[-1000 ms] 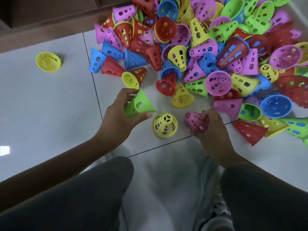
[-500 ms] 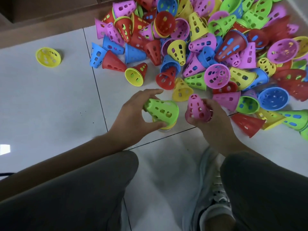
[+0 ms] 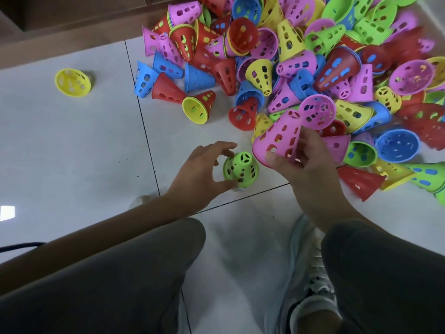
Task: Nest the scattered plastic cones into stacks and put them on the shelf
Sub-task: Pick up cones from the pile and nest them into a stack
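On the white tiled floor (image 3: 72, 145), the left hand (image 3: 199, 172) lies loosely spread beside the green cone (image 3: 240, 168); the right hand (image 3: 303, 160) pinches the pink cone (image 3: 279, 138).

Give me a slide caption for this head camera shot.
Right hand holds a pink cone above the green cone that the left hand steadies on the floor.

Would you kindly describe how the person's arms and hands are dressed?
Both forearms are bare, with no sleeves visible. The left hand and right hand wear no gloves; no rings or watch are visible.
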### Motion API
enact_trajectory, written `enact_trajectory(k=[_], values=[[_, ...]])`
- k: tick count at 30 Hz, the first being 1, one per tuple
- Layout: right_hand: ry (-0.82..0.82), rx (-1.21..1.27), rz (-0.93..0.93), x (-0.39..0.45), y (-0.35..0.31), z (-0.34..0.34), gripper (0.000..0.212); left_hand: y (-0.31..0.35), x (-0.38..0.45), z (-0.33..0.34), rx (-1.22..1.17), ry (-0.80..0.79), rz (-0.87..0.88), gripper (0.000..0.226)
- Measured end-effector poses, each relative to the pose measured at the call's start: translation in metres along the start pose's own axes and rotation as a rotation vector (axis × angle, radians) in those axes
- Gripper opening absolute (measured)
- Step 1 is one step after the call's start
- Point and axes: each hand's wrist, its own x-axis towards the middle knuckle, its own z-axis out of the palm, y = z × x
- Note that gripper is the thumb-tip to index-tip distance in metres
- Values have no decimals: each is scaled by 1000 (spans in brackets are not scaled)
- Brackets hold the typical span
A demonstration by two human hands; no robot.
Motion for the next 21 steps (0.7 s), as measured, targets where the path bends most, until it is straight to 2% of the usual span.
enact_trajectory(k=[5,9,13,21], values=[[-111,-3,-31,-6,-4,14,57,-19,-10,-2,29,32,-51,67],[-189,-137,-66,-6,5,26,60,-26,-11,-9,36,54,-103,56],[-210,-285,-63,-4,20,30,60,-35,-8,-16,49,75,-112,46],[-264,-410,-82,4,31,24,66,-47,5,-28,86,98,-112,40]])
